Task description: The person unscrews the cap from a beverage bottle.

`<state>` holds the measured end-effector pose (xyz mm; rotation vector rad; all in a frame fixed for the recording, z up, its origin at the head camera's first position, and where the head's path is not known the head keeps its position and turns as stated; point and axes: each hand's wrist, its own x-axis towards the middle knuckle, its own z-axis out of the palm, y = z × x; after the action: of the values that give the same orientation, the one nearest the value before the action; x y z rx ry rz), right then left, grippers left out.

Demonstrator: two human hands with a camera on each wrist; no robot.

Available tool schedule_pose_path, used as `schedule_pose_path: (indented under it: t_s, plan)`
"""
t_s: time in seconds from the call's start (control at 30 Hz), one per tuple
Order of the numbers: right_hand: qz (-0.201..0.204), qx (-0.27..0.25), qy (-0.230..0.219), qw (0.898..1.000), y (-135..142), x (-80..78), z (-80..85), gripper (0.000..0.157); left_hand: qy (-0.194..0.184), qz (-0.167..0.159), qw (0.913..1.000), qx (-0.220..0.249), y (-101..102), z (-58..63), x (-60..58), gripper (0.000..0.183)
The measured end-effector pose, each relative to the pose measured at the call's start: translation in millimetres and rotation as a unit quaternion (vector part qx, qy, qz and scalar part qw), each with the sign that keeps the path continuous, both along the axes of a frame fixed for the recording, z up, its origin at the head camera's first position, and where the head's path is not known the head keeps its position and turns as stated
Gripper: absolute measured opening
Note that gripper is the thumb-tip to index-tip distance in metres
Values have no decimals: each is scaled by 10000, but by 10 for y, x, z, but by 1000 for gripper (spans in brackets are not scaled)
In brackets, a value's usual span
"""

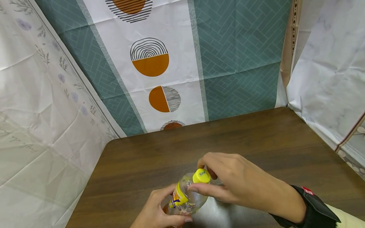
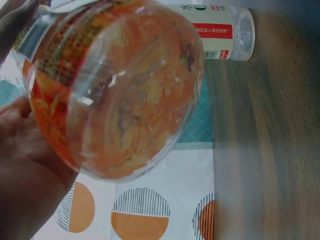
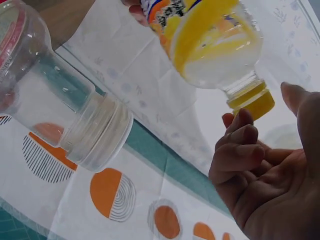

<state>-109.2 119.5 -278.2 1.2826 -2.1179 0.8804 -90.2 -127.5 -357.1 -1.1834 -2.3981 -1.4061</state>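
A clear plastic bottle with a yellow cap and a yellow-and-orange printed label leans over the near part of the table. My left hand grips its lower body, fingers behind and thumb in front. In the left wrist view the orange-tinted base of the bottle fills the upper middle. Around the cap hovers my right hand, with its fingers bent at the far side. From the right wrist, the fingertips lie right at the cap, while the thumb stands apart from it.
A clear plastic jar with a wide lid stands beyond the right hand, mostly hidden by it in the head view. Its pale label with a red band shows from the left wrist. The brown wooden table meets patterned cloths behind and at both sides.
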Motion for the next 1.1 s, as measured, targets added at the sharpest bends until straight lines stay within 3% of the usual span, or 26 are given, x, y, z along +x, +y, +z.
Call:
schedule_pose_path:
  t_s: [0.13,0.4,0.7,0.87,1.1]
  plan:
    - [-296,-22,-128,9995,1,-9,-21,27,8,231,9997,-25,-2,-35,1,54]
    - [-843,-38,-812,9931,10,-21,-87,23,76,488,9988,-74,-76,-286,-80,55]
    - [-1401,215,-1475,9789,-14,4,-102,34,-6,1030,9939,-385,-97,-316,-82,54]
    - [-1592,357,-1798,9701,-35,13,-117,40,173,1237,9912,-448,-68,-251,-68,56]
    - [-1587,317,-1827,9697,-56,17,-150,41,571,1422,9872,-433,26,-28,19,58]
